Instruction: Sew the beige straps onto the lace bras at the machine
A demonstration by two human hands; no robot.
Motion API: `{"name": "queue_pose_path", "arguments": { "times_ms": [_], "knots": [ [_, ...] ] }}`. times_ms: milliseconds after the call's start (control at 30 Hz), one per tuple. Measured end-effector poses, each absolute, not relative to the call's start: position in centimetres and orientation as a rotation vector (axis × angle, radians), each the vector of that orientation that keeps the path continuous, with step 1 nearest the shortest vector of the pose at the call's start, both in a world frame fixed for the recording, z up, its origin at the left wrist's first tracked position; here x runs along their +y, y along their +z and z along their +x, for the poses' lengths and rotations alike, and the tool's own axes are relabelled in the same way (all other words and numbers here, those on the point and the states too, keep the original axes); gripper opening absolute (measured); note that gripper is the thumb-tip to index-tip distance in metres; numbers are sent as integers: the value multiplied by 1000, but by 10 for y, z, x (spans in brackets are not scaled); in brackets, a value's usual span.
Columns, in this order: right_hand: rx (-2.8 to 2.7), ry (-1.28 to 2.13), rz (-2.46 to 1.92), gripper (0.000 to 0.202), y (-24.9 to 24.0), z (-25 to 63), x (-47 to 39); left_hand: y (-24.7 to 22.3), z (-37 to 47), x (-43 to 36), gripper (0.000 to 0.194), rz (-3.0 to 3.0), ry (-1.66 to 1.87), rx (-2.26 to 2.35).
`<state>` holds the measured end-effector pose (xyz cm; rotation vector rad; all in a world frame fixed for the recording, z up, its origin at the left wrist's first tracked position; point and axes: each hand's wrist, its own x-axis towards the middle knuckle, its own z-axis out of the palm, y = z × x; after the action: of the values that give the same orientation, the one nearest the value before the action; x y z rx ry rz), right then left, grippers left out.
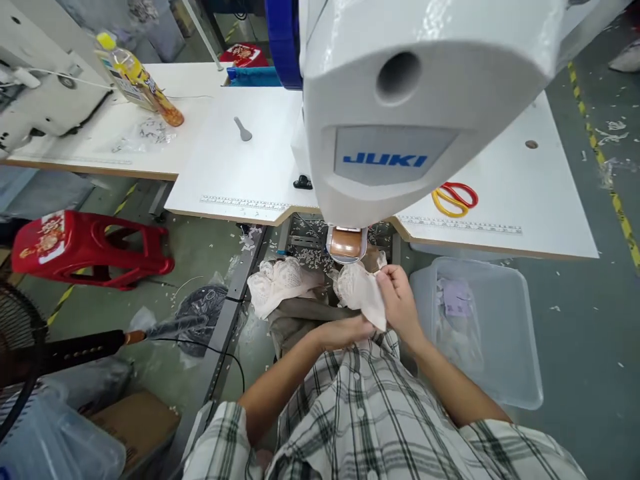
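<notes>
A cream lace bra (367, 291) is held up over my lap, just below the sewing machine's working end. My right hand (399, 298) pinches its right edge between thumb and fingers. From below, my left hand (347, 331) grips the lower edge of the cloth, its fingertips partly hidden behind it. Another cream lace portion (283, 281) lies across my left knee; whether it joins the held part I cannot tell. Close above the cloth is a brown, rounded metal-rimmed part (346, 244) under the white JUKI sewing machine head (390, 133).
The white machine table (225, 173) bears scissors (455, 199), a black clip (303, 182) and a grey tool (243, 129). A drink bottle (143, 83) stands at left. A clear plastic bin (505, 333) sits to my right, a red stool (95, 250) to my left.
</notes>
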<state>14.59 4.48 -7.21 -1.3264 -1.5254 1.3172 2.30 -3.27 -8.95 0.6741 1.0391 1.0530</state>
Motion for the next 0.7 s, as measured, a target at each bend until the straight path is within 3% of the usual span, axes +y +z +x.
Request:
{"name": "queue_pose_path", "arguments": {
  "times_ms": [133, 367, 533, 700],
  "knots": [
    [-1578, 1224, -1268, 19, -77, 123, 20, -103, 35, -26, 73, 473, 1234, 1103],
    [-1647, 1200, -1129, 18, -90, 122, 6, -75, 29, -28, 47, 341, 1379, 1431],
    [-1896, 1056, -947, 21, -63, 162, 34, -40, 0, -23, 33, 970, 957, 1591],
    [-2362, 1337, -554, 9, -44, 183, 55, -18, -8, -20, 35, 1066, 611, 1388]
  ]
}}
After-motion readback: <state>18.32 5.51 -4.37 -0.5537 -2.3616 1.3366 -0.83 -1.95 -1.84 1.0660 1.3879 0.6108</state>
